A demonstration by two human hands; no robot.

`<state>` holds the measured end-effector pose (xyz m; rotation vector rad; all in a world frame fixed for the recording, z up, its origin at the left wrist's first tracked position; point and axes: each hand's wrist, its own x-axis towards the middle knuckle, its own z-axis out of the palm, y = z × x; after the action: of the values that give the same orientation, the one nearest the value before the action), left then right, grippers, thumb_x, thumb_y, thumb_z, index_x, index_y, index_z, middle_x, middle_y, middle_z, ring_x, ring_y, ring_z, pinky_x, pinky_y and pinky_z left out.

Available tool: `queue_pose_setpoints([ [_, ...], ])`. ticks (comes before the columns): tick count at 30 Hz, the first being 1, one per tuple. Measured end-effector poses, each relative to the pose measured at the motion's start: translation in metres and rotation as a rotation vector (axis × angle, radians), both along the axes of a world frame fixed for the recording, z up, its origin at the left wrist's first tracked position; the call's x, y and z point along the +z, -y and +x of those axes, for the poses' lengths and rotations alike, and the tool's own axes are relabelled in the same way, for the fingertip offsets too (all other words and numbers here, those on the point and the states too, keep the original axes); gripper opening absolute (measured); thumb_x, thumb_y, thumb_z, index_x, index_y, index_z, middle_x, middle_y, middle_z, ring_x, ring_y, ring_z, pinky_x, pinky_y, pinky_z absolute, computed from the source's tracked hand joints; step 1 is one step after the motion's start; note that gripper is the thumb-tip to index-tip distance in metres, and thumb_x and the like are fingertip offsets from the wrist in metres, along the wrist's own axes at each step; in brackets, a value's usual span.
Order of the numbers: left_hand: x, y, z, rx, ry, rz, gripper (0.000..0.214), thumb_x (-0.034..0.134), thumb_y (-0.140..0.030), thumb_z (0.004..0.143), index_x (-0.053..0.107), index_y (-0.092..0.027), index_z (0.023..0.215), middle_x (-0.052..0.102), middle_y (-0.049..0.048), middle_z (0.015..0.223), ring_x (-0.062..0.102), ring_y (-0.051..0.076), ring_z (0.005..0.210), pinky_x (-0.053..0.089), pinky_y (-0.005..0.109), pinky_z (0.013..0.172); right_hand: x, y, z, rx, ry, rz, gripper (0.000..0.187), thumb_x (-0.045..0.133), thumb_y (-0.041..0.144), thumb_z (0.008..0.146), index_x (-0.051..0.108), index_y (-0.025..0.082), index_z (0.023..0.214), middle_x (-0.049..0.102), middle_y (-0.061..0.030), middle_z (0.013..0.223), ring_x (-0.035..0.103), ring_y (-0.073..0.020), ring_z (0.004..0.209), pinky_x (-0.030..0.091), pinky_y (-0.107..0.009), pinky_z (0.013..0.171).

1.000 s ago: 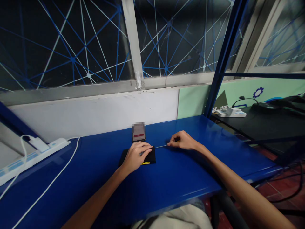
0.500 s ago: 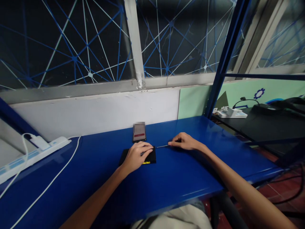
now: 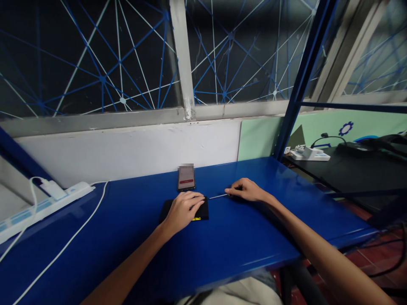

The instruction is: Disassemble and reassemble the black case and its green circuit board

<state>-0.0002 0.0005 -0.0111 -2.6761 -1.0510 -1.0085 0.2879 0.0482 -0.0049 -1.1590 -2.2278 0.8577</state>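
Observation:
My left hand (image 3: 183,209) lies flat, fingers stretched, on a small black device (image 3: 201,211) with a yellow label, on the blue table (image 3: 241,237). My right hand (image 3: 246,190) pinches a thin metal tool (image 3: 218,196) whose tip points left at the device's right edge. A phone (image 3: 186,178) with a lit screen lies just behind the device.
A white power strip (image 3: 41,206) with a plugged charger and a white cable (image 3: 68,244) sits at the far left. A blue post (image 3: 297,80) stands at the table's back right corner. Beyond it is a black desk (image 3: 349,171) with a white device (image 3: 310,153) and cables.
Both hands stay where they were on the device and the tool. Only the camera has tipped slightly, shifting the scene a little down in view.

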Motion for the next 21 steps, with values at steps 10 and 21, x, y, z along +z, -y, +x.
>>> queue_pose_setpoints([
  [10,-0.008,-0.01,0.0,0.055,-0.001,0.116,0.02,0.052,-0.018,0.093,0.07,-0.016,0.1,0.074,0.0081,0.095,0.07,0.023,0.09,0.053,0.038,0.079,-0.006,-0.013,-0.003,0.081,-0.031,-0.125,0.039,0.067,0.054,0.075,0.064,0.015,0.08,0.056,0.0028,0.06,0.045,-0.0093,0.047,0.034,-0.022,0.047],
  [21,-0.003,-0.009,0.002,0.085,0.0,0.109,0.022,0.049,-0.014,0.093,0.068,-0.017,0.102,0.074,0.0085,0.096,0.069,0.022,0.09,0.054,0.038,0.079,-0.008,-0.035,-0.008,0.098,-0.052,-0.071,0.036,0.076,0.044,0.07,0.061,0.017,0.089,0.061,0.0016,0.072,0.052,-0.0123,0.062,0.037,-0.022,0.056],
])
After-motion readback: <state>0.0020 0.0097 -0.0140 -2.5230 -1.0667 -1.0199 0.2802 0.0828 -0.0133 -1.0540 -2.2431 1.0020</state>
